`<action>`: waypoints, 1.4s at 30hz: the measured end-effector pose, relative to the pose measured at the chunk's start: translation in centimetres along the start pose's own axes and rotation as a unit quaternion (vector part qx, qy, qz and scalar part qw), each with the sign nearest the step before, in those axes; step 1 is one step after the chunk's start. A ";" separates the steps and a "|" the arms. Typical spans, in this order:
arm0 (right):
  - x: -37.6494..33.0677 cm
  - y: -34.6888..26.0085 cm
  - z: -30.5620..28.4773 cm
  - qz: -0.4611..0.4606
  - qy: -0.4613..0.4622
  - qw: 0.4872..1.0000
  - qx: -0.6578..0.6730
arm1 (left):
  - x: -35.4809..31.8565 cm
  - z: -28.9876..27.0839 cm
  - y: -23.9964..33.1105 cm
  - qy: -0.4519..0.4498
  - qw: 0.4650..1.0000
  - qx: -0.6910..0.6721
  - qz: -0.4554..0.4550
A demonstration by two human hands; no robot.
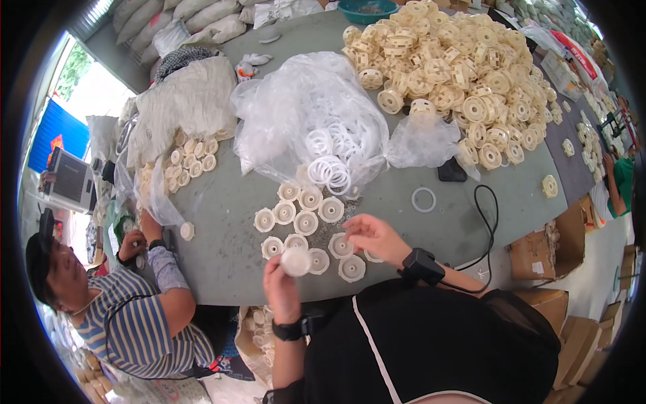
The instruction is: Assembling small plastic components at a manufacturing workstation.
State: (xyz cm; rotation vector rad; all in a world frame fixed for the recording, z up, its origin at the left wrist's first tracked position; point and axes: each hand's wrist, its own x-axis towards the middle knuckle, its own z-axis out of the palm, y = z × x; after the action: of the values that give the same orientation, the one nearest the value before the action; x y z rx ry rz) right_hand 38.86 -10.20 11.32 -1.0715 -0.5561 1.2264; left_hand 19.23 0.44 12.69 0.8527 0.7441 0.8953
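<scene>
The left hand (281,288) pinches a round plastic cap (295,262) by its edge, between thumb and fingers. The cap is whitish, slightly translucent and disc-shaped; its finer surface detail is blurred. It is held up at the near side of the desk (471,212), in front of a cluster of similar scalloped caps (306,223). Its broad face points up toward the camera, with its round axis running through that face. The right hand (378,240) is bent over the cluster's right side; I cannot tell whether its fingertips grip anything.
</scene>
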 end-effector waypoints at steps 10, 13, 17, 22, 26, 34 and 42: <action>4.4 -1.1 -6.6 -0.108 0.091 0.852 -0.504 | -5.1 -20.0 -0.7 0.210 0.904 0.373 -0.006; 6.6 -0.2 -7.6 -0.148 0.083 0.801 -0.574 | -6.3 -24.3 -3.3 0.193 0.826 0.530 -0.013; 7.7 -0.3 -7.1 -0.143 0.091 0.771 -0.614 | -7.6 -28.6 -6.8 0.204 0.793 0.571 -0.062; 8.3 -1.3 -6.8 -0.115 0.086 0.760 -0.633 | -8.4 -33.3 -10.0 0.214 0.730 0.633 -0.145; 8.4 -1.4 -7.1 -0.103 0.046 0.775 -0.622 | -9.7 -37.3 -12.0 0.234 0.714 0.649 -0.119; 8.3 -0.9 -8.5 -0.095 0.064 0.834 -0.540 | -7.3 -26.4 -5.3 0.340 0.762 0.546 0.076; 7.6 -1.1 -7.8 -0.107 0.099 0.766 -0.626 | -1.7 -10.9 0.5 0.242 0.889 0.333 0.200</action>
State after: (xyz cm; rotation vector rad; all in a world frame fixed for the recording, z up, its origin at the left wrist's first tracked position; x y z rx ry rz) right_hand 48.07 -5.82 7.49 -2.1302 -1.3678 0.3839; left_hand 9.24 2.45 8.35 1.4507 1.3902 1.2687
